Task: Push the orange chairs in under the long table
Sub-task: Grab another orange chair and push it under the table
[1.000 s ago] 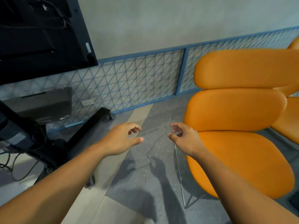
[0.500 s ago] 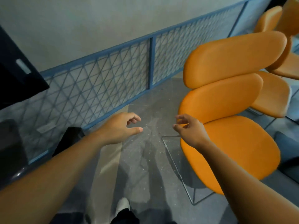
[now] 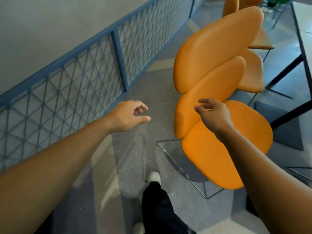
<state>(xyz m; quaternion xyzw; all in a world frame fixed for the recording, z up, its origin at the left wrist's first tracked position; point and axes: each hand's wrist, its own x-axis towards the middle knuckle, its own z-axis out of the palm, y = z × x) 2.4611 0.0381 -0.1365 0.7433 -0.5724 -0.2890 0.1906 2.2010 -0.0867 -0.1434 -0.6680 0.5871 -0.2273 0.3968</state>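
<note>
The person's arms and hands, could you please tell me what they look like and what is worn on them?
The left arm and right arm are bare, with no sleeves in view. The left hand and right hand wear no gloves, and no watch, band or ring shows.

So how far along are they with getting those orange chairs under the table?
Nothing looks done yet: the nearest orange chair stands clear of the long table, and the second chair behind it seems out too. In hand: the right hand reaches at the near chair's back, gripping nothing; the left hand hangs empty. Left: pushing both in.
</note>
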